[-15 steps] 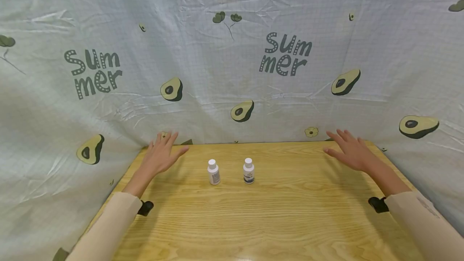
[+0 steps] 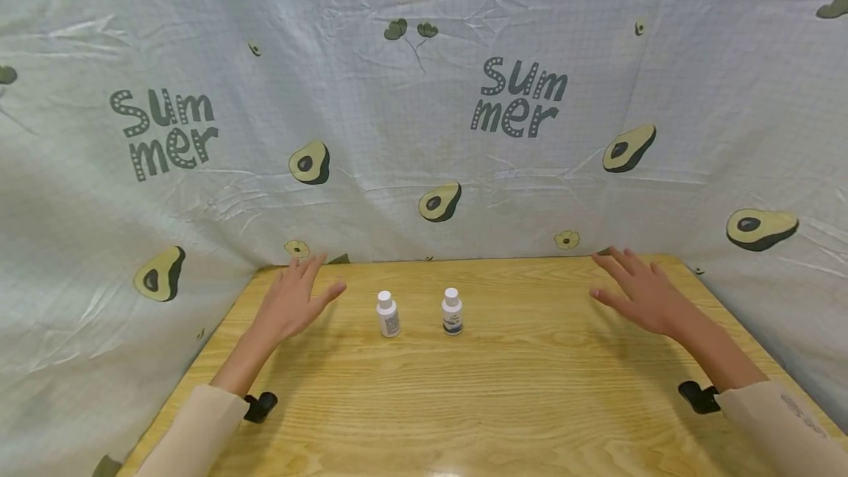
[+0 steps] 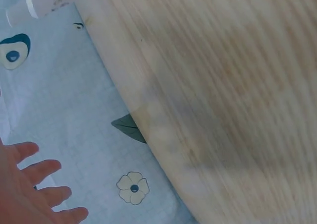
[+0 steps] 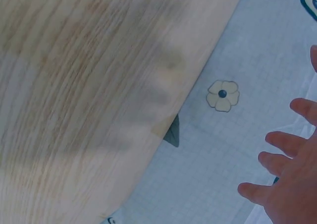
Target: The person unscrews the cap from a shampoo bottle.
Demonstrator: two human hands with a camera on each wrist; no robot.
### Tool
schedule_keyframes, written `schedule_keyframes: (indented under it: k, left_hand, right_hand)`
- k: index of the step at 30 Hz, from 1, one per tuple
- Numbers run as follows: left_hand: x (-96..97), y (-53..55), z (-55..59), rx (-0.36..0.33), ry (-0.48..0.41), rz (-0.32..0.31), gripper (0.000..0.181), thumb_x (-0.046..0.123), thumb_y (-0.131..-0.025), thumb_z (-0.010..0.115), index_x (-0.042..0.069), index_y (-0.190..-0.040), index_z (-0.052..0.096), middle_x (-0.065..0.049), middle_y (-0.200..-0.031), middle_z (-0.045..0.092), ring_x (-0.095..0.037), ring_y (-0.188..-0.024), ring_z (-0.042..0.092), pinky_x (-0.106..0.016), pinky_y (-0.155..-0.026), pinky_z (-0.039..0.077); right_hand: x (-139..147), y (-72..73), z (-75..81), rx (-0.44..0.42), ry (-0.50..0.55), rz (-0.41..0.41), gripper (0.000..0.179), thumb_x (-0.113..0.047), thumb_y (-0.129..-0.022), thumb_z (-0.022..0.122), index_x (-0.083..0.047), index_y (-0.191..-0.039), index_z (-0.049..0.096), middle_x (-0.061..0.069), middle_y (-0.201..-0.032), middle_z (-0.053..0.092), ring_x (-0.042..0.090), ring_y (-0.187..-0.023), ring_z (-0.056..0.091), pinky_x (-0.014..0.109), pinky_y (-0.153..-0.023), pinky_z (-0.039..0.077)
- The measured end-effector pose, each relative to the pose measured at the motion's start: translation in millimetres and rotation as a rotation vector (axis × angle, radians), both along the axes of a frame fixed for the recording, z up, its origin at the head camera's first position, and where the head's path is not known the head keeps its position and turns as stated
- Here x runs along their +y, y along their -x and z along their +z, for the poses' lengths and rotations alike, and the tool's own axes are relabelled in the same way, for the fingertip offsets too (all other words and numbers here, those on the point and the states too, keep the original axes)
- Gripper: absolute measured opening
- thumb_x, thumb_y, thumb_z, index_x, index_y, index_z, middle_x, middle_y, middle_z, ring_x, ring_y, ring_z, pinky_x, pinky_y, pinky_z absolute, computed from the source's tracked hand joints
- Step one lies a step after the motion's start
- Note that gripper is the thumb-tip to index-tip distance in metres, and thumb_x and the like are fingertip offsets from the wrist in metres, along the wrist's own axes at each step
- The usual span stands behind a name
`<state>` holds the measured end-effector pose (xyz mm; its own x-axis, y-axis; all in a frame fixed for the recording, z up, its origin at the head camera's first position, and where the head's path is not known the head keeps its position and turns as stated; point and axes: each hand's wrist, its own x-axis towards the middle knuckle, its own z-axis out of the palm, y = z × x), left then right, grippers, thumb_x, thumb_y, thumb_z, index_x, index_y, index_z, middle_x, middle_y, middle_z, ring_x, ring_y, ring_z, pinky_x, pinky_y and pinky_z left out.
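Observation:
Two small white bottles with white caps stand upright on the wooden table, a left bottle [image 2: 388, 316] and a right bottle [image 2: 452, 313], a short gap between them. The right one's front label has dark print; in the left wrist view a white bottle [image 3: 59, 0] at the top edge reads "Dove". My left hand [image 2: 291, 304] hovers left of the bottles, fingers spread and holding nothing. On the far right my right hand [image 2: 645, 297] is held over the table, fingers likewise spread and bare. The left bottle is nearest my left hand; neither hand touches a bottle.
The wooden table [image 2: 424, 403] ends at a pale cloth [image 2: 371, 116] printed with avocados, flowers and "summer", which hangs behind and along both sides. Each wrist carries a black camera mount, the left mount [image 2: 261, 407] and the right mount [image 2: 699, 397].
Both hands have drawn back slightly toward me, and the forearms have shifted a little outward. The bottles stay standing in place; the head view has moved slightly.

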<state>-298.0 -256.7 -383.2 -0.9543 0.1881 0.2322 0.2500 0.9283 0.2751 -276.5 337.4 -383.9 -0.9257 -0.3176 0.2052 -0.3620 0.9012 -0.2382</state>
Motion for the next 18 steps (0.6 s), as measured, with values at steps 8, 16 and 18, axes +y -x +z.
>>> schedule_keyframes:
  k: [8,16,18]
  left_hand:
    - [9.6,-27.1,-3.4,-0.01,-0.072,-0.024,0.082,0.067,-0.102,0.047,0.003,-0.152,0.046,-0.024,-0.152,0.052,-0.048,-0.138,0.051,-0.067,-0.108,0.041]
    - [36.2,-45.6,-0.8,0.038,-0.14,-0.127,0.044,0.052,-0.098,0.067,0.009,-0.11,0.071,-0.01,-0.108,0.075,-0.022,-0.093,0.073,-0.041,-0.081,0.059]
    - [43.5,-49.6,-0.3,0.005,-0.18,-0.16,0.04,0.049,-0.097,0.069,0.011,-0.108,0.072,-0.007,-0.104,0.075,-0.017,-0.088,0.073,-0.036,-0.077,0.06]
  right_hand:
    - [-9.4,-15.1,-4.0,0.004,0.025,0.044,0.073,-0.046,-0.103,0.06,-0.002,-0.157,0.038,0.033,-0.162,0.029,0.057,-0.147,0.029,0.078,-0.111,0.022]
    - [-32.8,-30.6,-10.3,0.009,0.084,0.094,0.067,-0.041,-0.105,0.061,0.0,-0.154,0.042,0.029,-0.155,0.044,0.053,-0.136,0.048,0.069,-0.102,0.043]
    - [-39.2,-31.5,-12.2,0.02,0.097,0.115,0.064,-0.038,-0.105,0.061,0.0,-0.153,0.043,0.028,-0.152,0.048,0.052,-0.134,0.051,0.067,-0.101,0.045]
